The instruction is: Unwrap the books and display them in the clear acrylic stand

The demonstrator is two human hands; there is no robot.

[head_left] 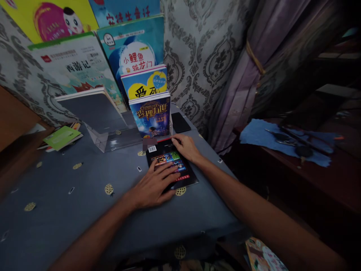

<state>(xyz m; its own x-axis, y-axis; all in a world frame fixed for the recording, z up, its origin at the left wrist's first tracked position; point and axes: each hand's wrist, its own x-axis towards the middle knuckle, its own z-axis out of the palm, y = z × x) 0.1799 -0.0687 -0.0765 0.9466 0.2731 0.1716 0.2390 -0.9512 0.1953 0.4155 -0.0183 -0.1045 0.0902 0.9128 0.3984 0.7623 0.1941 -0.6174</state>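
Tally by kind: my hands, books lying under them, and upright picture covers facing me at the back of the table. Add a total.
Left hand and right hand: 2
Black book lying flat: 1
Upright illustrated covers: 6
Total: 9

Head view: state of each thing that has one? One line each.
Dark book: flat, barcode side up, looks closed
Left hand: flat on the dark book, fingers spread
Right hand: at that book's upper right corner, fingers bent
Front blue book: upright, cover facing out
Clear stand: upright, books in it
Green booklet: flat, on other papers
Purple curtain: gathered, tied
Blue cloth: laid out, objects on it
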